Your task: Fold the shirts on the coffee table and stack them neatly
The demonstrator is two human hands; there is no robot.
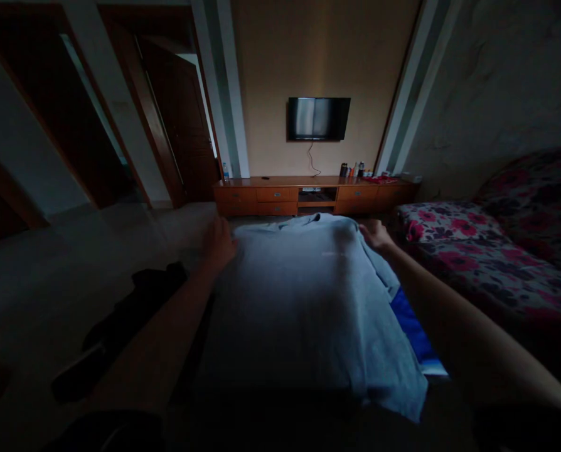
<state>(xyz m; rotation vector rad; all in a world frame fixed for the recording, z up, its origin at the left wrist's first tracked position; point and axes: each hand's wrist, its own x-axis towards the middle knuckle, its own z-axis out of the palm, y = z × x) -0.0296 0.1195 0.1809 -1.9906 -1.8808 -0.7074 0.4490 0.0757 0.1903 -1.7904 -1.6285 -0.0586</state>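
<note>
A light grey-blue T-shirt (299, 295) is spread out in front of me, its collar end away from me and its hem toward me. My left hand (220, 242) is closed at the far left shoulder of the shirt, somewhat blurred. At the far right shoulder, my right hand (375, 235) pinches the cloth between bent fingers. A sleeve hangs down on the right side. Beneath the shirt's right edge shows a bright blue surface (412, 326). The near hem lies in deep shadow.
A floral sofa (478, 263) stands to the right. Dark cloth (134, 301) lies at the left. Against the far wall is a long wooden TV cabinet (275, 194) with bottles on top, below a wall-mounted television (318, 119). An open door (181, 113) is at the back left.
</note>
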